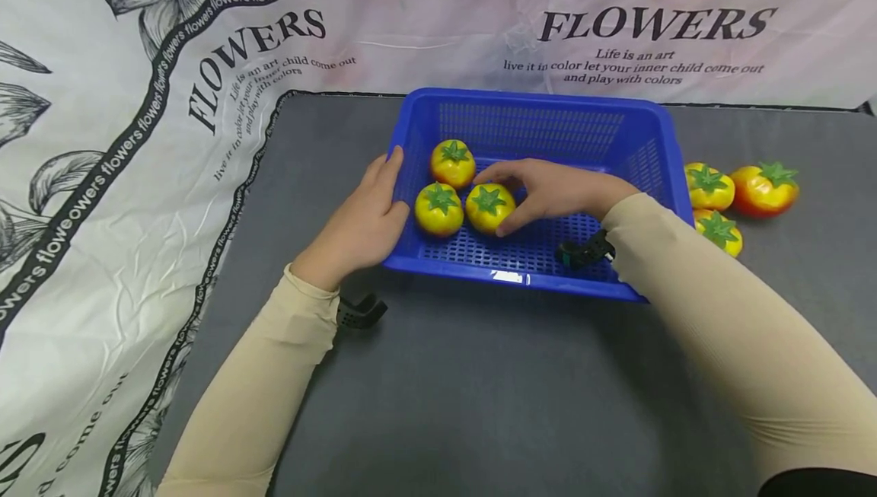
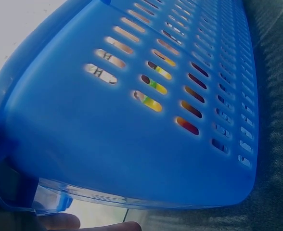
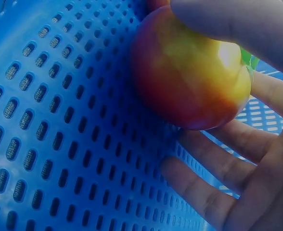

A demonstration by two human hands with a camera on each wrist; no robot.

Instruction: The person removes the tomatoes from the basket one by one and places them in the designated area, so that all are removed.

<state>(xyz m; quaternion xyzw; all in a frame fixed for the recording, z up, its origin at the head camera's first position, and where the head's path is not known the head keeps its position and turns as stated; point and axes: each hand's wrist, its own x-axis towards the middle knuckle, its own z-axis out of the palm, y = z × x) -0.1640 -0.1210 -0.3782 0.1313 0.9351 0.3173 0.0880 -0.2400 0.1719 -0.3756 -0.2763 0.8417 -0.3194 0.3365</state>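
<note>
- We see the right hand (image 1: 555,186), its grip clamped on a yellow-red tomato (image 1: 486,209) inside the blue basket (image 1: 541,100).
- At that tomato's nine o'clock we see a second tomato (image 1: 439,210).
- The left hand (image 1: 363,219), grip unclosed, touches the basket's nine-o'clock rim.
- Three outer tomatoes (image 1: 763,191) lie on the surface (image 1: 479,390), at three o'clock.

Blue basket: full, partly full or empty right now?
Partly full: the blue basket holds three tomatoes, one gripped by the right hand, and bare slotted floor shows beside them.
</note>
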